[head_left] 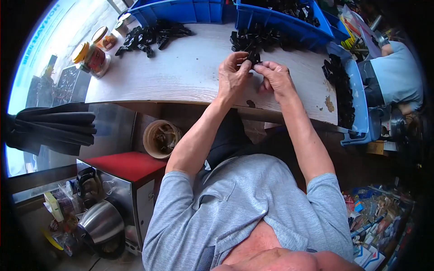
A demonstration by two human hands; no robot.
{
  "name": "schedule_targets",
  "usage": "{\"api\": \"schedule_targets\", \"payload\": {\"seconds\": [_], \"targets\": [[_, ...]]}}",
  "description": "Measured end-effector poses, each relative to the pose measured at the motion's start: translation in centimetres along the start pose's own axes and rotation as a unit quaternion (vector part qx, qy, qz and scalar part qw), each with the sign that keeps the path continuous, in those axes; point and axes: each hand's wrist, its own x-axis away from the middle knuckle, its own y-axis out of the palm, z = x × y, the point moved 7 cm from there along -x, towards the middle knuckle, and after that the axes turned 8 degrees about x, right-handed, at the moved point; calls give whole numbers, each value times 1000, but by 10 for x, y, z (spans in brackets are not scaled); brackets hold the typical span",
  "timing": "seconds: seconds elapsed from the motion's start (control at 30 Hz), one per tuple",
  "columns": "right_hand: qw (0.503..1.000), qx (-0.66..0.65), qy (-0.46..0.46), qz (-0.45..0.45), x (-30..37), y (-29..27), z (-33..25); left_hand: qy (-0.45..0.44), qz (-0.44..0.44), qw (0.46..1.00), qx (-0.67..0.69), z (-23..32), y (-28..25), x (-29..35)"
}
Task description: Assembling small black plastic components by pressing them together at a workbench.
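Over the white worktable [176,77], both my hands meet around a small black plastic part [254,58]. My left hand [233,74] pinches it from the left, thumb and fingers closed. From the right, the fingertips of my right hand [275,76] close on the same piece. Its exact shape is partly hidden by the fingers. Just beyond my hands lies a pile of similar black parts [244,39]. Another heap of black parts [147,38] is farther left on the table.
Blue crates [181,12] stand along the far edge. A light blue bin [358,95] of black parts borders the right side. Lidded jars [95,61] are at the left. Below are a bucket [160,139], a red-topped cabinet [124,166] and a kettle [103,221]. Another person [395,72] sits at right.
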Motion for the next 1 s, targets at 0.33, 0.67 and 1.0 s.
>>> {"api": "schedule_targets", "payload": {"seconds": [0.33,0.67,1.0], "targets": [[997,79,24,15,-4,0,5,65,-95,988,-98,7,0,-5],[990,139,38,4,-6,2,-6,206,-204,862,-415,39,19,11],[984,170,48,26,3,7,-9,234,-163,856,-432,42,14,18]]}}
